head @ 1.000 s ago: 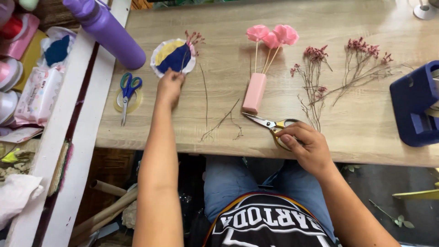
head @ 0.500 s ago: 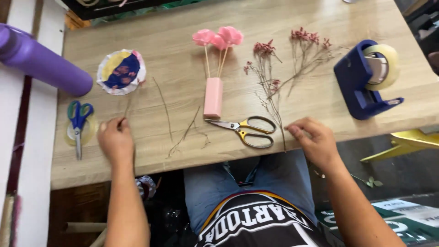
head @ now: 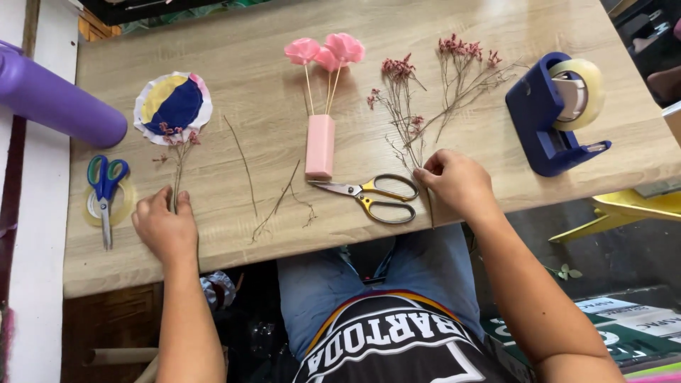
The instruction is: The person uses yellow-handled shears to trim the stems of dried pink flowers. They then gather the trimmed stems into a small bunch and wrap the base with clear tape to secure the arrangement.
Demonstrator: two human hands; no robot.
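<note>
Two dried sprigs: left hand (head: 164,228) pinching one (head: 177,152), right hand (head: 456,183) another (head: 404,106).

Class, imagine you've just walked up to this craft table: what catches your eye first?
Probably the pink paper flowers standing mid-table in a pink holder, then the blue tape dispenser at the right. The left hand pinches a dried sprig; the right hand grips another stem beside yellow-handled scissors.

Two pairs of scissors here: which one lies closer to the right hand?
The yellow-handled scissors, just left of the right hand; the blue-handled scissors lie far left.
</note>
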